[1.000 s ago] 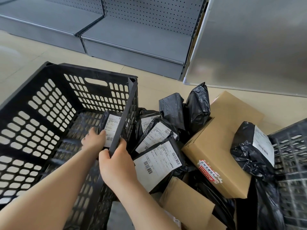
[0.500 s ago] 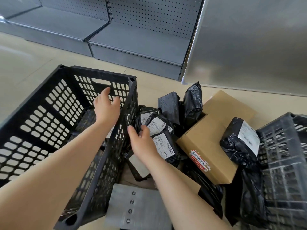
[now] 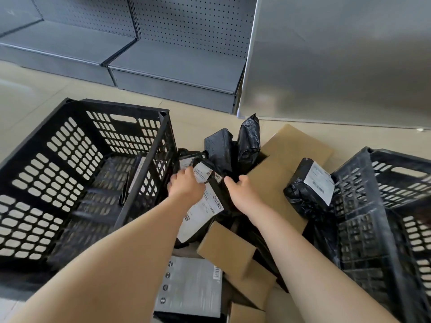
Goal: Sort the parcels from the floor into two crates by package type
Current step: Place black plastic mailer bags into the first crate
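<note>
A heap of parcels lies on the floor between two black crates. My left hand (image 3: 186, 186) rests on a black bag parcel with a white label (image 3: 205, 174) in the middle of the heap; its fingers curl over the label. My right hand (image 3: 242, 190) reaches in from the right, fingers spread, touching the same bag's dark side. A flatter black bag with a long label (image 3: 200, 215) lies under my left wrist. The left crate (image 3: 58, 171) holds one black bag (image 3: 137, 173) against its right wall. A large cardboard box (image 3: 286, 164) sits right of my hands.
The right crate (image 3: 377, 217) stands at the right edge, a black labelled bag (image 3: 310, 185) leaning on it. Small cardboard boxes (image 3: 228, 248) and a grey flat package (image 3: 193, 285) lie near me. Two upright black bags (image 3: 233, 145) stand behind. Grey shelving (image 3: 163, 66) lines the back.
My left hand has left the left crate and crossed over its wall to the heap. My right hand shifted right, so both hands now flank one black bag parcel.
</note>
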Demonstrator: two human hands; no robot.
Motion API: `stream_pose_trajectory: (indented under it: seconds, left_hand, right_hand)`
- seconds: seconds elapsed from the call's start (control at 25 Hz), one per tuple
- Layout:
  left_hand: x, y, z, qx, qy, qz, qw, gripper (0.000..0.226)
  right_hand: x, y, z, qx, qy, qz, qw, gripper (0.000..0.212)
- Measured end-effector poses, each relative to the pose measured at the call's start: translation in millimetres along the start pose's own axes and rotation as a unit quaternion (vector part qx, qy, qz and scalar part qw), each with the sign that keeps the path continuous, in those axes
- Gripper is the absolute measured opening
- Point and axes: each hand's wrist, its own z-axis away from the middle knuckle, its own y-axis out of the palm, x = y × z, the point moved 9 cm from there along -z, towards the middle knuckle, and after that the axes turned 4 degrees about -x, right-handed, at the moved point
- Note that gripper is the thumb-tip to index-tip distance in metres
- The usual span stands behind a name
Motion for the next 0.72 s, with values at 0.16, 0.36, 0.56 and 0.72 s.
stream_pose_trajectory:
  seconds: [0.16, 0.36, 0.56, 0.72]
  left_hand:
    - [19.0, 43.9, 14.8, 0.049, -0.012, -0.061, 0.997, 0.062]
    - [23.9, 44.9, 10.3, 0.055, 0.019, -0.061, 0.996, 0.068]
    - [27.3, 56.1, 10.3, 0.071, 0.044, -0.145, 0.986, 0.059]
    - [20.6, 44.7, 7.9, 0.023, 0.044, -0.052, 0.997, 0.024]
  right_hand:
    - [-25.5, -7.2, -6.1, 0.011, 0.042, 0.006, 0.999, 0.064]
    - [-41.5, 5.4, -16.1, 0.038, 0.071, 0.019, 0.997, 0.054]
    - [-45.6, 14.7, -22.0, 0.054, 0.099, -0.024, 0.993, 0.04]
    - [-46.9, 13.4, -26.0, 0.044, 0.102, -0.049, 0.993, 0.045]
